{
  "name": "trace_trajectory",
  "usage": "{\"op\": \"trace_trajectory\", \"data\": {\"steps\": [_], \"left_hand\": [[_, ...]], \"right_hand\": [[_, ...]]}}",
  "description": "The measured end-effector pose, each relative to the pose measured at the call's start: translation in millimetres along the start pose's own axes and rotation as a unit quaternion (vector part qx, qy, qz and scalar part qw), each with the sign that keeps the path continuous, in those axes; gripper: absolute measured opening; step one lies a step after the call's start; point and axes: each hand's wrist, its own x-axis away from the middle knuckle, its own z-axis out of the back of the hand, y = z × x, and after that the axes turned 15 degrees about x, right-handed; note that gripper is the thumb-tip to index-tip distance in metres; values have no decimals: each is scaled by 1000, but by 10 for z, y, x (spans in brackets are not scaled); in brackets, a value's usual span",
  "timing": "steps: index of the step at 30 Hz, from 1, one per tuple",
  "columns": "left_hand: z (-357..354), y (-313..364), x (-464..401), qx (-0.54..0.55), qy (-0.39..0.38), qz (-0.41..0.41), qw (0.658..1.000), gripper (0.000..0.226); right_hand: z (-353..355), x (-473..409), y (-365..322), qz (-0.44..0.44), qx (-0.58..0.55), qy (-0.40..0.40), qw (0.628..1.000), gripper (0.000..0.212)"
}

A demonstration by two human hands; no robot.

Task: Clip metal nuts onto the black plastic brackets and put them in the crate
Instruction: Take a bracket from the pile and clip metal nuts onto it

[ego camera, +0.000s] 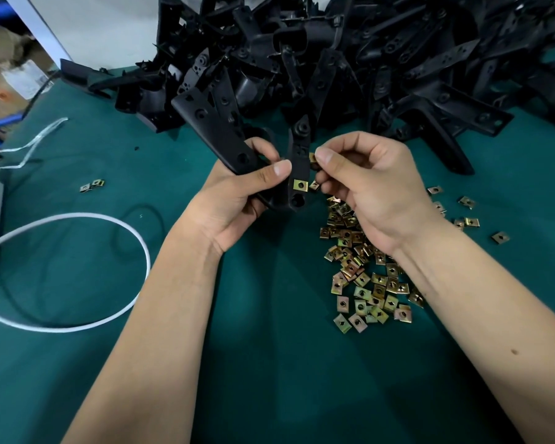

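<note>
Head view: the left hand (237,193) holds a black plastic bracket (297,161) above the green tabletop (269,363), its fingers curled round the part and the thumb laid across it. 1 brass-coloured metal nut (300,185) already sits clipped on the lower end of the bracket, just above a round hole. The right hand (366,187) is touching the bracket's right edge, thumb and fingers pinching a second nut (312,158) against the edge higher up; only a sliver of that nut shows, so how far it is seated cannot be told. Another nut peeks out near the lower fingers.

A loose heap of nuts (366,270) lies on the tabletop under the right wrist, with a few strays to the right and 2 more (92,185) well apart on the left. A large pile of brackets (350,59) fills the far side. A white cable (87,261) loops at the left. No crate is in view.

The step in hand looks like clipping the second nut. The next move probably calls for a firm sideways push until the nut lines up with its hole, the left hand bracing against it.
</note>
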Motion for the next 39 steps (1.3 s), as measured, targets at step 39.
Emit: {"op": "trace_trajectory", "data": {"steps": [39], "left_hand": [[2, -44, -11, 3, -9, 3, 1000, 18]], "right_hand": [[-53, 36, -63, -42, -100, 8, 994, 20]]}}
